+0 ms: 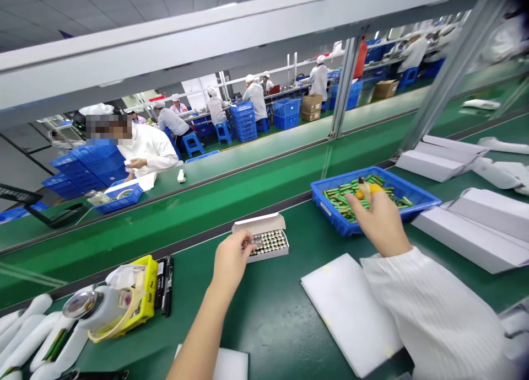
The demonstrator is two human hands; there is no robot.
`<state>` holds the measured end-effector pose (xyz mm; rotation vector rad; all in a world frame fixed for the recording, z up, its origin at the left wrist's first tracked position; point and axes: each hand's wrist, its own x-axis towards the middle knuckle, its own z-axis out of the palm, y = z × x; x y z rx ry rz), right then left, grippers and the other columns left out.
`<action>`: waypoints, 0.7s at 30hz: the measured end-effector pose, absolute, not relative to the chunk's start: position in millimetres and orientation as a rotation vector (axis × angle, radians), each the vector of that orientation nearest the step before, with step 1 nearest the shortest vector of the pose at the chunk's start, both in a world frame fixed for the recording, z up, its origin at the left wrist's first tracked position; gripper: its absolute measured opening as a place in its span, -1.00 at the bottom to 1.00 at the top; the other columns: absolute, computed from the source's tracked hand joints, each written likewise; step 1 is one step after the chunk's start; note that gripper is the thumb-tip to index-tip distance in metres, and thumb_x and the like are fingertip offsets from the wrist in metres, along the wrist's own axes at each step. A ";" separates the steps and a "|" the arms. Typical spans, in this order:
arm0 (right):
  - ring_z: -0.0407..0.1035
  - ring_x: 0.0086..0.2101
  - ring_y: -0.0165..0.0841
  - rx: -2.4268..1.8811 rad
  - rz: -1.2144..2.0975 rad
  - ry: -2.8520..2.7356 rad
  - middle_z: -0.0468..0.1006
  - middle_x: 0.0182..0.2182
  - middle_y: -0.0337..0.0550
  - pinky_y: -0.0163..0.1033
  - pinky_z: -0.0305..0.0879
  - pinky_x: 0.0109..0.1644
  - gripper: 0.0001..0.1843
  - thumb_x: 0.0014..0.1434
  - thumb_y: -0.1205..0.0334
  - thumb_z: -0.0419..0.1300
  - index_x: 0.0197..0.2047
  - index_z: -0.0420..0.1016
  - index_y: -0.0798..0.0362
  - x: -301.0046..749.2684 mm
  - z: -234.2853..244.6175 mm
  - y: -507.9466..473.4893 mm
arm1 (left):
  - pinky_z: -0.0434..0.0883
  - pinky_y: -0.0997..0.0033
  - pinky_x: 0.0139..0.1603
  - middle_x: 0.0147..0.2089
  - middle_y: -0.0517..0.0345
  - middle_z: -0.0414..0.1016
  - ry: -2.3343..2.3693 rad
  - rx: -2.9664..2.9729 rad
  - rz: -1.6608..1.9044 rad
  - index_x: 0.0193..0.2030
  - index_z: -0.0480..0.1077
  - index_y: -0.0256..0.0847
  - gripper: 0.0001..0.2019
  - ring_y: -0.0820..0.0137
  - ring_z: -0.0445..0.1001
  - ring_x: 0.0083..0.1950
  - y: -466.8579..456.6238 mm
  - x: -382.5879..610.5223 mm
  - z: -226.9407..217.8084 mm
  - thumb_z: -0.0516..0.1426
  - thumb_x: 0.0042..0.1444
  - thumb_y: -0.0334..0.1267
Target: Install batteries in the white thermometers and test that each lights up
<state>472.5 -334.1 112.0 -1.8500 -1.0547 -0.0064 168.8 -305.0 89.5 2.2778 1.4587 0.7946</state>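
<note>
My left hand (232, 258) is at a small white box (266, 255) with its lid up. Rows of batteries (273, 241) stand upright in the box, metal ends showing. The thumb and forefinger of this hand are curled together over the box's left part; what is between them is too small to make out. My right hand (382, 220), with yellow covers on its fingertips, is over a blue tray (336, 217). Its thumb stands apart from the fingers. Loose green batteries (341, 198) fill the tray below it.
White foam sheets (347, 314) lie in front of me. At left are a yellow basket (144, 297), black markers (167, 286) and white devices (37, 336). White cartons (475, 231) lie at right. A co-worker (149, 148) sits across the green conveyor (206, 195).
</note>
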 end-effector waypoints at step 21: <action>0.39 -0.31 -0.25 -1.389 0.766 -1.367 0.49 -0.35 -0.10 -0.16 0.31 -0.20 -0.63 0.19 -0.06 0.07 -0.24 0.39 0.11 373.8 37.4 -330.9 | 0.32 0.37 -0.18 -0.21 0.15 0.40 1.484 2.354 0.675 -0.22 0.39 -0.17 -0.88 0.35 0.37 -0.19 -299.0 182.1 61.5 0.05 0.17 -0.40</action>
